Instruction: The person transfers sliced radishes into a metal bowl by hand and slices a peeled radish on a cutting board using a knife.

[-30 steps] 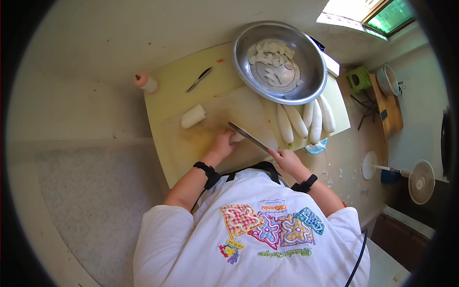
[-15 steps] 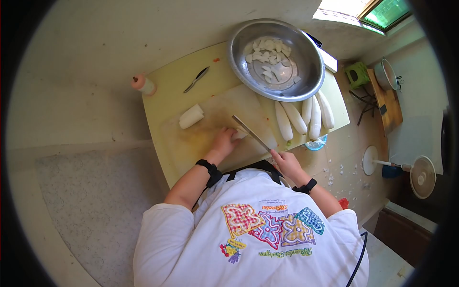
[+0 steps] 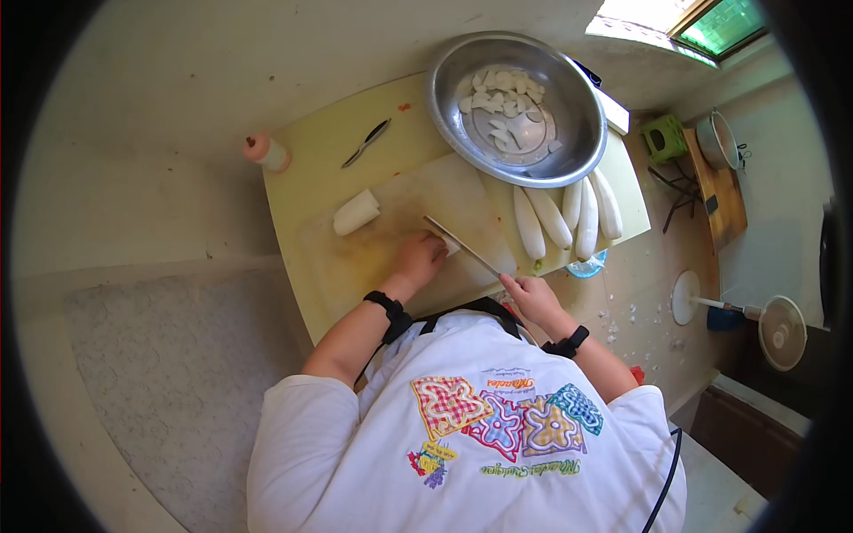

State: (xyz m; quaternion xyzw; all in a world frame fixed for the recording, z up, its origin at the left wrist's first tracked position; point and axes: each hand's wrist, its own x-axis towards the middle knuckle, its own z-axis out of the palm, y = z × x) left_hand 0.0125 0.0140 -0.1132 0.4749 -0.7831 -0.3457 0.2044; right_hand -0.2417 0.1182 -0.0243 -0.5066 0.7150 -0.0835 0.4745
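My right hand [image 3: 535,300] grips the handle of a knife [image 3: 475,255], whose blade slants across the cutting board [image 3: 409,200]. Curled over a short piece of white radish [image 3: 451,246], my left hand [image 3: 419,259] presses it against the board right beside the blade. My fingers cover most of that piece. A larger white radish chunk [image 3: 356,213] lies on the board, up and left of my left hand. Several whole peeled radishes [image 3: 586,220] rest side by side to the right of the knife.
A wide metal basin [image 3: 442,133] with radish slices stands at the back of the table [image 3: 311,133]. A peeler [image 3: 367,142] and a pink-topped bottle [image 3: 267,153] are at the left. To the right, a fan [image 3: 782,333] stands on the floor, near white scraps.
The knife blade has shifted slightly left and closer to my left fingers, which have curled in more. The radish chunk and the basin stay in place.
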